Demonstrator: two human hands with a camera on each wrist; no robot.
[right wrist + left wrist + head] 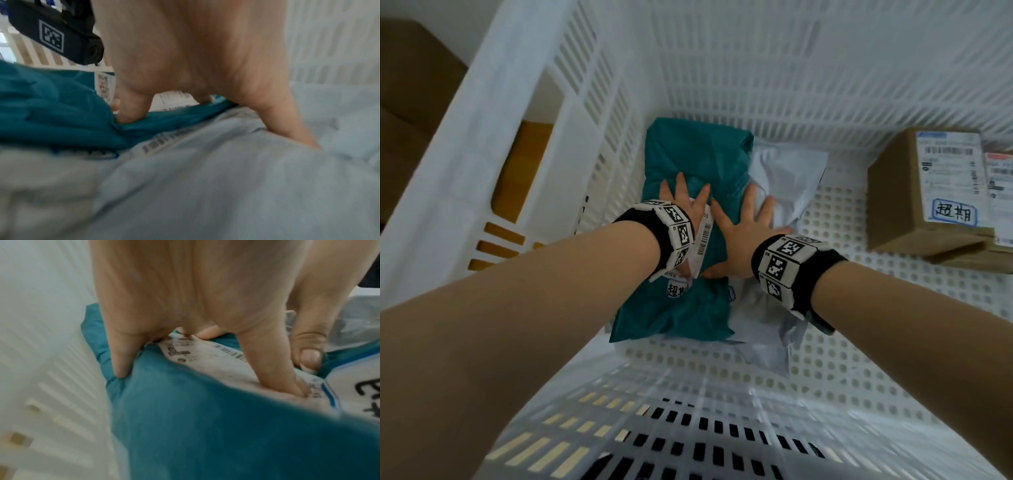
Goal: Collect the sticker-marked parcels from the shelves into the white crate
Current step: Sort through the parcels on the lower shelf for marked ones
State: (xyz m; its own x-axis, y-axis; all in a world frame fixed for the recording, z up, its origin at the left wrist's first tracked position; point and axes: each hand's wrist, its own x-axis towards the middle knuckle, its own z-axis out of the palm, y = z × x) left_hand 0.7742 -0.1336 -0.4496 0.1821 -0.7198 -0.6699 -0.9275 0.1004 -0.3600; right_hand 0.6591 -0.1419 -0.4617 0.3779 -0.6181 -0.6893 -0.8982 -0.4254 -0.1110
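We press both spread hands, left hand [681, 202] and right hand [746, 233], flat on the teal bag [688, 154], gripping nothing, likely to settle it in the crate [722, 394].

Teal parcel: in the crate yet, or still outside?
In. The teal parcel lies on the white crate floor, partly over a grey mailer.

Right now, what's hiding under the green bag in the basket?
A pale grey bag lies partly under the teal bag, sticking out on the right, inside the white crate. Both hands press on top. Anything deeper underneath is covered.
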